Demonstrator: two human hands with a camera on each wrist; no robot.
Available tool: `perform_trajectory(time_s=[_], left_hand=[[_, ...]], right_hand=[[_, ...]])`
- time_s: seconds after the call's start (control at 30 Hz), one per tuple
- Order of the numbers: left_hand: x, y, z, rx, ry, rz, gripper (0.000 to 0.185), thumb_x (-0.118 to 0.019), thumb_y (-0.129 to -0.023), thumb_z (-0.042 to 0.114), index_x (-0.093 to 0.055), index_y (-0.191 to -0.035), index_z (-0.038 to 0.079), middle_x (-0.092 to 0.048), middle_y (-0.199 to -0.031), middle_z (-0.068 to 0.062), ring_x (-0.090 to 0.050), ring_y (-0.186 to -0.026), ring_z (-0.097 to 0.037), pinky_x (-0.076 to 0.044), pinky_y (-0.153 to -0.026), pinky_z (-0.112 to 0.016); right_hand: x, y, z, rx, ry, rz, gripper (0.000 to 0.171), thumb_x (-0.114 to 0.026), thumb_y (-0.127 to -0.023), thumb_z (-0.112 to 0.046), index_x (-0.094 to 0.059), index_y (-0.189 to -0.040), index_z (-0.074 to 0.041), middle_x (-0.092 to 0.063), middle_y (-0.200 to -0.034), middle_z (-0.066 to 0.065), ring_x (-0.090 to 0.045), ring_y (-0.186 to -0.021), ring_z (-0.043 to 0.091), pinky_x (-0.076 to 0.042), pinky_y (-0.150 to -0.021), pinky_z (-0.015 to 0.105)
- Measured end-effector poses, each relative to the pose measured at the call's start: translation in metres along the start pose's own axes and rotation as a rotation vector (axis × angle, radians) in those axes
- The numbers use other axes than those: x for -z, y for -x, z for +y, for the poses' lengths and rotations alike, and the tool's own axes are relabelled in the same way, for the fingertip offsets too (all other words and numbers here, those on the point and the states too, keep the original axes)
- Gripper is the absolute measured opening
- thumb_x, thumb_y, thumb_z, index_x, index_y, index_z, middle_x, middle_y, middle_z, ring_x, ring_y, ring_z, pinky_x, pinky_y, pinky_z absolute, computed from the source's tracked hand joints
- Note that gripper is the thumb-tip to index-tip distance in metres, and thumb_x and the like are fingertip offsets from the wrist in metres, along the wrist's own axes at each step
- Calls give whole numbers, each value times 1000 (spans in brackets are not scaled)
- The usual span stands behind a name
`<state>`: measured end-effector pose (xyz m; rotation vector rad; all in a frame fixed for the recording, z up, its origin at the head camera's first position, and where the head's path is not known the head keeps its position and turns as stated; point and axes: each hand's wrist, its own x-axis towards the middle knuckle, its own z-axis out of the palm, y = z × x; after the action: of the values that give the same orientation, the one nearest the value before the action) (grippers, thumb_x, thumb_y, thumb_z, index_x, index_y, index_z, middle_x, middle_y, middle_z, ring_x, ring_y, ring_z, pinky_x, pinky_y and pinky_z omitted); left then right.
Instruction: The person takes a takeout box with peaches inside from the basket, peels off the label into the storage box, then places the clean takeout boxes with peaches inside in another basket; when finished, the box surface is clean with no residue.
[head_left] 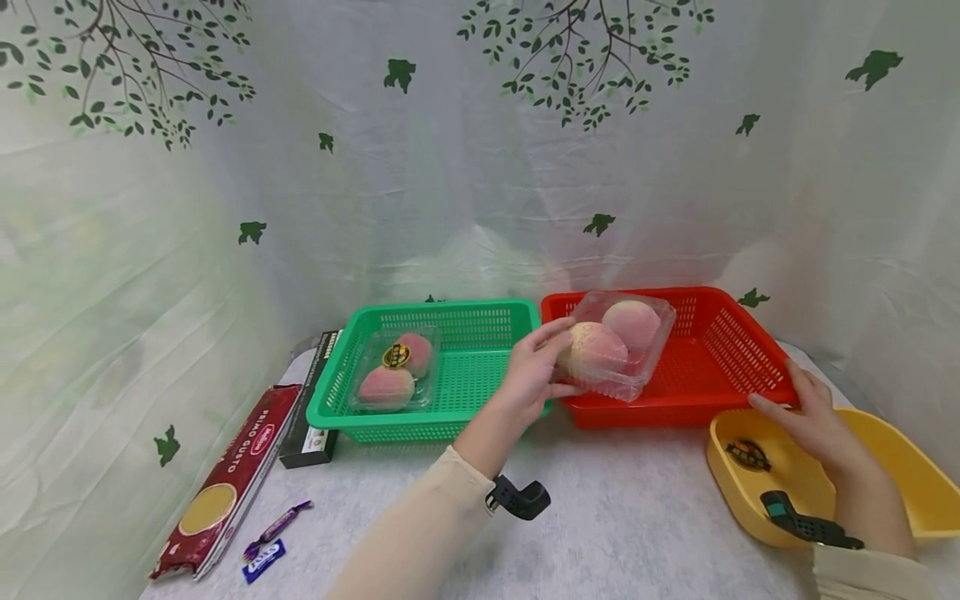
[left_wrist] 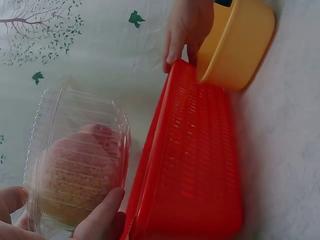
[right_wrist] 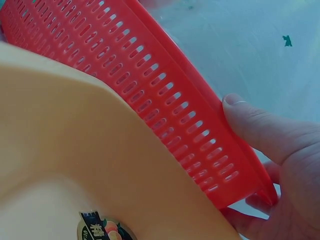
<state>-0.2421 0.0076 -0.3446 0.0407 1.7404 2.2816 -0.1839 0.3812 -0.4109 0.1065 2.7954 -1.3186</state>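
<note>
Here, left hand (head_left: 534, 372) gripping clear peach box (head_left: 617, 346), right hand (head_left: 810, 417) clasping red basket (head_left: 705, 367) corner, "PRIMO GUSTO" pasta (head_left: 228, 479).

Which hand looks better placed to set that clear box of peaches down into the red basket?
Probably the left hand: it already grips the clamshell of peaches over the red basket. The right hand holds the basket's corner.

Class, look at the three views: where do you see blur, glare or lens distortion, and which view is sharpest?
Head view: sharpest, evenly lit, though the wide lens bends its edges. Left wrist view: the clear peach box in the left hand is close and soft, with glare on its ribs. Right wrist view: the yellow basin looms blurred; the red basket rim is clearer.
</note>
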Motion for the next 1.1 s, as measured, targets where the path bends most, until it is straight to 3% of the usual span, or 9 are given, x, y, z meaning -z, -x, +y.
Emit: perform_trajectory(time_s=[0.2,0.33,0.63,0.8,0.93,1.1], left_hand=[[-18,-14,-3,-3,-21,59,30,-68,-95,34,-68,-125,33,-59,-132,-1,-56,-118,-26,-60,-84,-51],[-30,-23,-12,-21,-70,104,29,-67,-95,31,-68,-125,32,-61,-128,-1,-58,-113,-25,-60,-82,-49],[-55,-35,-28,-63,-250,214,23,-66,-96,30,-71,-118,32,-65,-113,2,-59,-90,-17,-60,-73,-39],[-65,-44,-32,-102,-390,259,23,-65,-96,28,-72,-118,27,-67,-110,2,-56,-88,-16,-55,-72,-32],[-69,-47,-35,-141,-510,266,24,-66,-95,25,-73,-118,22,-68,-114,-1,-56,-96,-17,-54,-76,-30],[-68,-47,-36,-132,-607,199,25,-66,-95,27,-70,-120,21,-66,-119,-4,-57,-99,-20,-59,-76,-36]], right_hand=[[-1,-1,0,-1,6,1,100,-49,-99,-53,24,-154,-11,27,-157,34,0,-136,66,-27,-101,80],[-3,-1,1,0,16,0,100,-49,-100,-53,23,-154,-9,25,-157,36,-2,-135,65,-28,-101,79],[-1,-1,0,3,28,13,100,-48,-100,-52,23,-154,-8,25,-156,37,-3,-134,66,-30,-100,79],[0,0,0,11,24,24,99,-49,-100,-51,22,-155,-8,24,-157,36,-4,-133,65,-31,-100,78],[0,0,-1,15,22,23,99,-49,-100,-51,22,-155,-9,24,-158,35,-5,-133,64,-31,-101,77],[-1,0,-1,9,31,14,99,-49,-100,-52,22,-155,-9,24,-157,36,-5,-133,64,-30,-101,78]])
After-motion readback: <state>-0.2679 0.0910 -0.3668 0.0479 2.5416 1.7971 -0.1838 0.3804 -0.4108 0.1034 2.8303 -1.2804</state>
